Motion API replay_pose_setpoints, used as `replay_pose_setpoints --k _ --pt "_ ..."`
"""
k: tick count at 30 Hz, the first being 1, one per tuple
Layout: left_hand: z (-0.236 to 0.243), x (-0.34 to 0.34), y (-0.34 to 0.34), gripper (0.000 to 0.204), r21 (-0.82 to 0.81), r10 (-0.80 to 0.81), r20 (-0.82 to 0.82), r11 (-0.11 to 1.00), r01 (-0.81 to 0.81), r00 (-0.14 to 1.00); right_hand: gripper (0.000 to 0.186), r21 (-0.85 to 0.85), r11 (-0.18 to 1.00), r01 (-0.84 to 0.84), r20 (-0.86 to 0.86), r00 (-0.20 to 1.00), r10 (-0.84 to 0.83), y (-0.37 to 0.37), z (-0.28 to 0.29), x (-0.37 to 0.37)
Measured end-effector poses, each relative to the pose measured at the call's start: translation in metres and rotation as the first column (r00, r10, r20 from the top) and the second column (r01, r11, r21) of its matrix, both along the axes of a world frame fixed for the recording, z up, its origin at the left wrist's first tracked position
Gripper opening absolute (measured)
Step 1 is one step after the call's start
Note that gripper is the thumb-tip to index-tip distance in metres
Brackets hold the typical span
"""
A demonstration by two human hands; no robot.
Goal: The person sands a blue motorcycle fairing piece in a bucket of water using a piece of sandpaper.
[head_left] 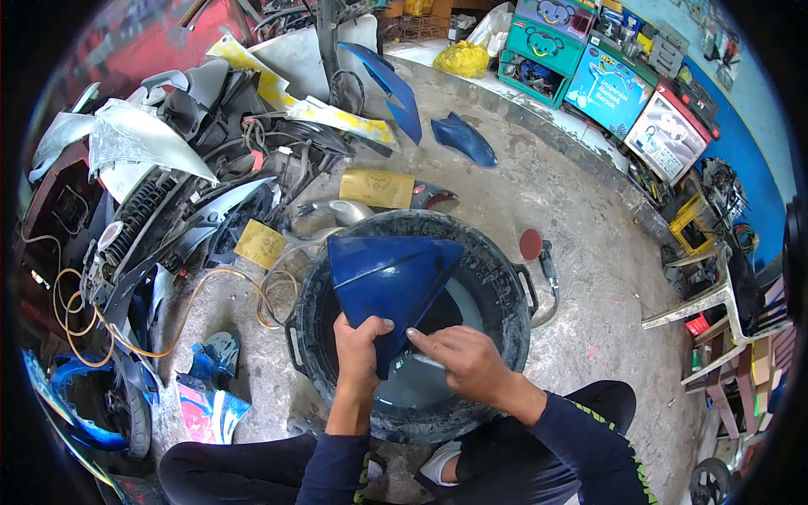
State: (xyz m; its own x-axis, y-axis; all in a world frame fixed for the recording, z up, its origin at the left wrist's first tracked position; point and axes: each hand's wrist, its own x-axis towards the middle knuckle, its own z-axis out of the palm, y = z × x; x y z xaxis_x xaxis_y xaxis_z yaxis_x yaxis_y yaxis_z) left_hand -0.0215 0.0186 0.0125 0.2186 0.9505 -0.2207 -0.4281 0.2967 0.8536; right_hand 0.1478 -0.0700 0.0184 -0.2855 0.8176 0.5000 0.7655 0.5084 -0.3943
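Note:
A glossy dark-blue motorcycle body panel [391, 273], pointed at its lower end, is held over a large black tub [505, 337] with cloudy water in it. My left hand [359, 347] grips the panel near its narrow lower end, thumb on the front face. My right hand [465, 360] is at the panel's right edge, index fingertip at the rim and the other fingers curled. A thin pale edge of something shows under those fingers; what it is I cannot make out.
Sheets of yellow sandpaper [376, 188] lie beyond the tub. A sander with a round red pad [531, 245] rests to its right. Loose fairings [143, 139] and motorcycle parts crowd the left, with an orange hose [181, 332]. Another blue panel [463, 139] lies farther off.

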Motion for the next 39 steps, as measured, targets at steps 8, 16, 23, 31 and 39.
replay_pose_setpoints --k 8,16,23,31,39 --pt "-0.091 0.005 0.013 0.041 -0.097 -0.073 0.036 0.992 0.076 0.997 0.049 -0.780 0.624 0.051 -0.525 0.490 -0.696 0.016 -0.113 0.019" --pt "-0.167 -0.002 0.005 0.033 -0.189 -0.098 0.006 0.977 0.097 0.995 0.039 -0.974 0.228 -0.013 -0.225 0.215 -0.950 0.004 -0.238 0.047" --pt "-0.188 -0.006 -0.007 0.031 -0.228 -0.101 -0.094 0.970 0.077 0.990 0.035 -0.693 0.593 -0.410 -0.610 -0.104 -0.785 0.044 -0.157 0.029" --pt "-0.201 -0.009 -0.002 0.042 -0.242 -0.126 -0.083 0.965 0.103 0.989 0.036 -0.807 0.539 -0.242 -0.554 -0.006 -0.833 0.036 -0.188 0.032" --pt "-0.214 -0.010 -0.004 0.043 -0.201 -0.109 -0.119 0.976 0.083 0.987 0.038 -0.995 0.091 -0.040 -0.093 0.059 -0.994 0.013 -0.249 0.059"
